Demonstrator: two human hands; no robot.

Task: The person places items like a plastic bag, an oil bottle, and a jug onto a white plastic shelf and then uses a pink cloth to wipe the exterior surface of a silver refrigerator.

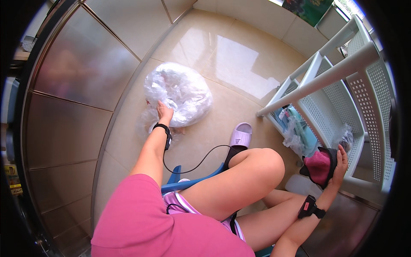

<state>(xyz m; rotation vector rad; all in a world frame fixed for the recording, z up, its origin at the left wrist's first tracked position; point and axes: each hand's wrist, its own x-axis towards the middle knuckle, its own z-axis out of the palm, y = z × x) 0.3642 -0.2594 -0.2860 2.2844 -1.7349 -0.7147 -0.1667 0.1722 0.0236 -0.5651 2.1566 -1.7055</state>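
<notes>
A large clear plastic bag (192,93), crumpled and puffed out, rests on the floor ahead and to the left. My left hand (165,111) grips its near left edge; the fingertips are partly lost in the film. Over at the right, my right hand (339,168) holds a pink and black cloth item (318,165), its pink fuzzy side facing up and its dark edge against my palm. That hand is close beside the white plastic shelf rack (337,69).
On the rack's lower tier are teal items in plastic (297,128); a small clear bag (345,138) lies on a higher tier. Metal cabinet doors (80,64) line the left. A black cable (199,165) loops from my left wristband. My slippered foot (240,136) stands on the tiles.
</notes>
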